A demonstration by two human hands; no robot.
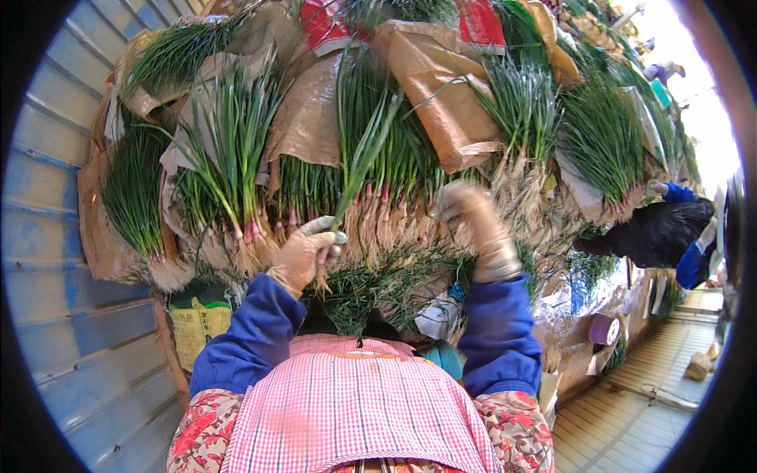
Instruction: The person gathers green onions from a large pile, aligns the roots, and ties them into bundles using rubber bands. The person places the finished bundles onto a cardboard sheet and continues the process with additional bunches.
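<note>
My left hand (300, 253), in a pale glove, grips a spring onion (358, 170) near its base. The onion's green leaves slant up to the right, and its roots hang below my fingers. My right hand (468, 207), also gloved, is blurred and lies just off the right part of a dense row of spring onions (384, 201). Whether its fingers hold anything cannot be seen. A loose bunch of spring onions (236, 154) rests left of centre, roots towards me. Brown woven sacking (440, 100) covers part of the row's leaves.
Trimmed green leaves (378, 284) litter the ground before my lap. A yellow bag (201, 331) stands at the left, by a corrugated metal wall (77, 284). Another person (656, 227) works at the right near more onion bunches (609, 148). A purple spool (603, 330) lies lower right.
</note>
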